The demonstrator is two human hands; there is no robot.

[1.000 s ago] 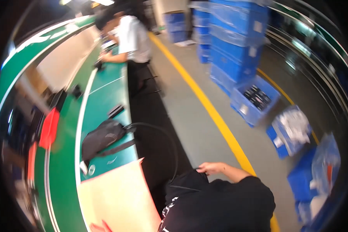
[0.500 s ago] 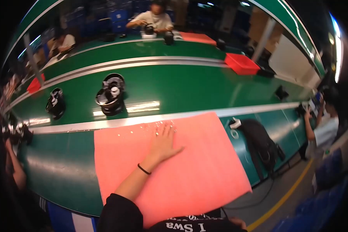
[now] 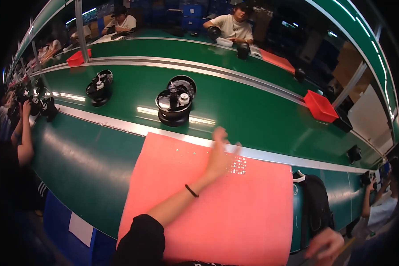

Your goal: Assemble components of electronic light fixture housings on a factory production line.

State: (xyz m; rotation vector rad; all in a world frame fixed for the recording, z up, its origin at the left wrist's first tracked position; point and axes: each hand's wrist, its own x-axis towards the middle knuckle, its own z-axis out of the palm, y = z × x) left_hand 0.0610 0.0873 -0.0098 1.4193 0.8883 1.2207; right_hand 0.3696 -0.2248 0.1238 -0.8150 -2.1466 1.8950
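Over the far edge of a pink foam mat [image 3: 208,213], my left hand [image 3: 218,153] reaches out with thumb and fingers apart and nothing visible in it. It is slightly blurred. Beside it on the mat lies a patch of small shiny dots [image 3: 238,166] in rows, partly hidden by the hand. Beyond its fingertips, a black round housing [image 3: 175,116] with a white cap and parts inside stands on the green belt. My right hand [image 3: 326,244] is at the lower right, off the mat's right edge; motion smears its fingers.
Another black housing [image 3: 99,91] stands farther left on the green belt [image 3: 257,119]. A metal rail [image 3: 270,154] separates belt and bench. A black bag-like item [image 3: 317,199] lies right of the mat. A red tray [image 3: 320,106] sits across the belt. Co-workers sit opposite and at both sides.
The view has turned, so the belt items appear farther right. My left hand has risen from the mat's surface toward the belt. My right hand has come up at the lower right.
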